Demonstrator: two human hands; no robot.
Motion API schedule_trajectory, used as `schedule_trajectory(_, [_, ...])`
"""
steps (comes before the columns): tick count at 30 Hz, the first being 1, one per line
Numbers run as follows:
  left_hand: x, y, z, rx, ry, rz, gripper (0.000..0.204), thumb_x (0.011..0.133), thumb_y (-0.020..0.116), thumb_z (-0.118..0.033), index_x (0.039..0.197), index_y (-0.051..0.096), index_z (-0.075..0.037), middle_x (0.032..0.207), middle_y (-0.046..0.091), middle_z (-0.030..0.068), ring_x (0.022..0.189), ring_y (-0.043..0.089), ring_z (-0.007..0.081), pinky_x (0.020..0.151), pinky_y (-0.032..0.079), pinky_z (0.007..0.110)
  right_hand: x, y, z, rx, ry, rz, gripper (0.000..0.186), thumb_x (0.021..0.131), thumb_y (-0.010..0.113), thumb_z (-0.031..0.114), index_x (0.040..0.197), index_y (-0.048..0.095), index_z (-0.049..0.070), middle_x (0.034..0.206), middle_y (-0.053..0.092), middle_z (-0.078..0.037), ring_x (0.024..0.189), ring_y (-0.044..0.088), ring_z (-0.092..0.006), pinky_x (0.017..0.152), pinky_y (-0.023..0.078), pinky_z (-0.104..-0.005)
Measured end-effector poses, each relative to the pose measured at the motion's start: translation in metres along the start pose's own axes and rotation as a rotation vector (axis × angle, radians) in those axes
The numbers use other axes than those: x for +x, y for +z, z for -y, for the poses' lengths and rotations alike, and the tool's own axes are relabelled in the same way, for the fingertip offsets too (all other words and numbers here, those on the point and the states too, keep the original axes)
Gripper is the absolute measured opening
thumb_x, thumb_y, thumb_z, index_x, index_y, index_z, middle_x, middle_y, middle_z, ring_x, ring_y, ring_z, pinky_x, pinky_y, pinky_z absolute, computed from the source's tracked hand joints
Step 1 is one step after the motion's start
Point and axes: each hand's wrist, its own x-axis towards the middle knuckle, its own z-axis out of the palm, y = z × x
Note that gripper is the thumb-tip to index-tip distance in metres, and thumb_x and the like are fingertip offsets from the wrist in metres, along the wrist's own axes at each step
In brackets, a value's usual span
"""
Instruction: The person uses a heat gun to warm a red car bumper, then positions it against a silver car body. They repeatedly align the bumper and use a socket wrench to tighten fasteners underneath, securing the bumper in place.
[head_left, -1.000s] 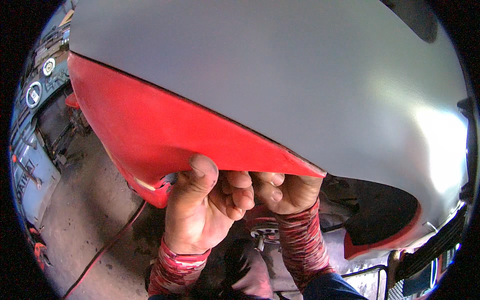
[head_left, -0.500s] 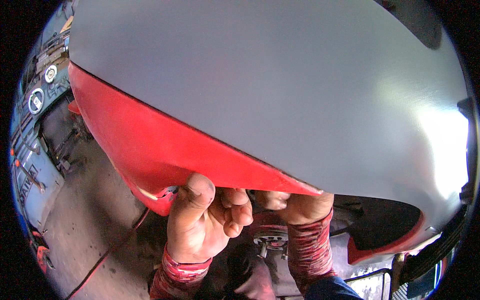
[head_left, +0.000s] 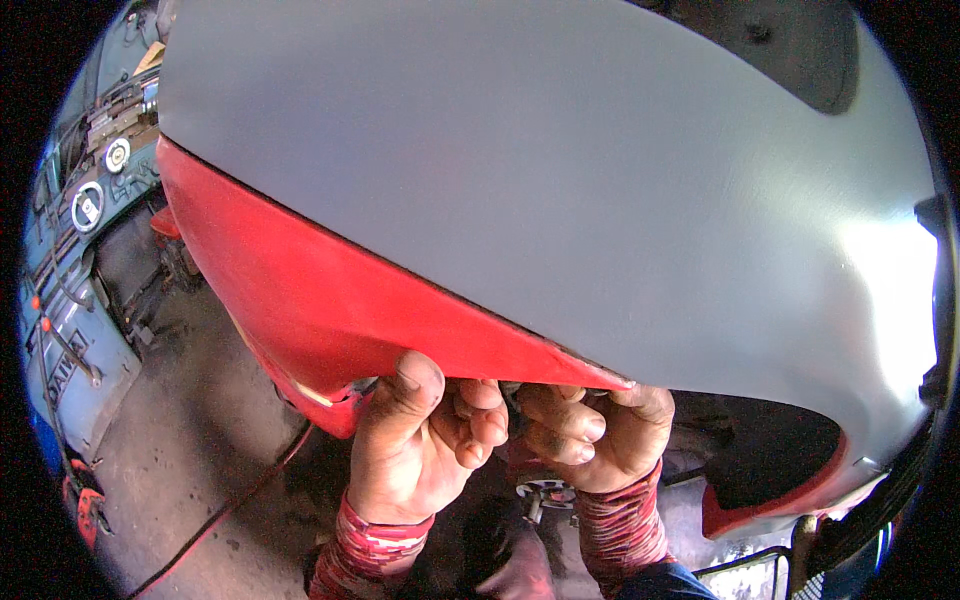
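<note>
A red painted panel point(head_left: 330, 290), long and tapering to a point at the right, sits along the lower edge of a large grey body panel point(head_left: 520, 180), with a thin dark gap between them. My left hand point(head_left: 415, 450) is closed at the red panel's lower edge, its thumb on the outer face and its fingers curled below. Under the pointed end, my right hand point(head_left: 605, 430) is turned palm toward me with its fingers bent. Its thumb and index fingertips go up behind the edge, so what they pinch is hidden.
At the lower right is a dark wheel opening point(head_left: 770, 450) with a red rim. A wheel-like metal part point(head_left: 545, 495) lies low between my forearms. A red cable point(head_left: 220, 515) runs over the floor. Blue-grey machinery with handwheels point(head_left: 88, 205) stands at the left.
My right hand has come lower and turned, so its bent fingers now show below the edge. My left hand keeps its place on the red panel. The whole view has shifted slightly.
</note>
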Motion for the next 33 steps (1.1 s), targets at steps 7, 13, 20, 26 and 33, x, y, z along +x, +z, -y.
schedule_trajectory(7, [0.0,0.003,-0.005,0.066,-0.039,-0.033,0.035,0.095,0.062,-0.037,0.101,0.063,-0.002,0.091,0.066,0.012,0.076,0.065,0.0227,0.053,0.051,0.027,0.007,-0.013,-0.001,-0.098,-0.051,0.102,0.046,0.083,0.066,0.023,0.116,0.055,-0.006,0.079,0.053,-0.006,0.06,0.043,-0.0107,0.048,0.036,-0.0238])
schedule_trajectory(13, [0.003,0.0,-0.007,0.119,-0.046,0.06,0.039,0.097,0.058,-0.039,0.102,0.062,0.0,0.094,0.064,0.0118,0.078,0.062,0.0218,0.054,0.052,0.025,0.013,-0.017,0.007,-0.435,-0.214,0.19,0.042,0.087,0.066,0.016,0.119,0.052,-0.006,0.084,0.057,-0.011,0.061,0.045,-0.0147,0.05,0.037,-0.0272])
schedule_trajectory(20, [0.0,0.006,-0.006,0.062,-0.026,-0.045,0.041,0.095,0.062,-0.039,0.101,0.064,0.001,0.086,0.067,0.0123,0.073,0.066,0.0221,0.053,0.05,0.028,-0.003,-0.003,-0.002,-0.111,-0.05,0.021,0.038,0.086,0.064,0.021,0.113,0.057,-0.007,0.092,0.056,-0.01,0.062,0.043,-0.0087,0.048,0.037,-0.0221])
schedule_trajectory(26, [0.001,0.007,-0.007,0.066,-0.017,-0.015,0.037,0.095,0.062,-0.036,0.101,0.063,0.001,0.087,0.067,0.0136,0.074,0.066,0.0231,0.053,0.051,0.028,-0.003,0.0,-0.007,0.072,-0.007,0.103,0.033,0.091,0.06,0.019,0.115,0.056,-0.003,0.095,0.055,-0.007,0.065,0.041,-0.0093,0.052,0.036,-0.0221])
schedule_trajectory(33, [-0.001,0.006,-0.002,0.009,-0.037,-0.052,0.032,0.095,0.062,-0.035,0.103,0.062,-0.004,0.091,0.066,0.0128,0.076,0.066,0.0241,0.052,0.05,0.027,-0.004,0.003,-0.014,0.089,0.0,0.054,0.035,0.093,0.059,0.025,0.12,0.057,0.002,0.083,0.051,-0.004,0.067,0.04,-0.0109,0.054,0.036,-0.0232])
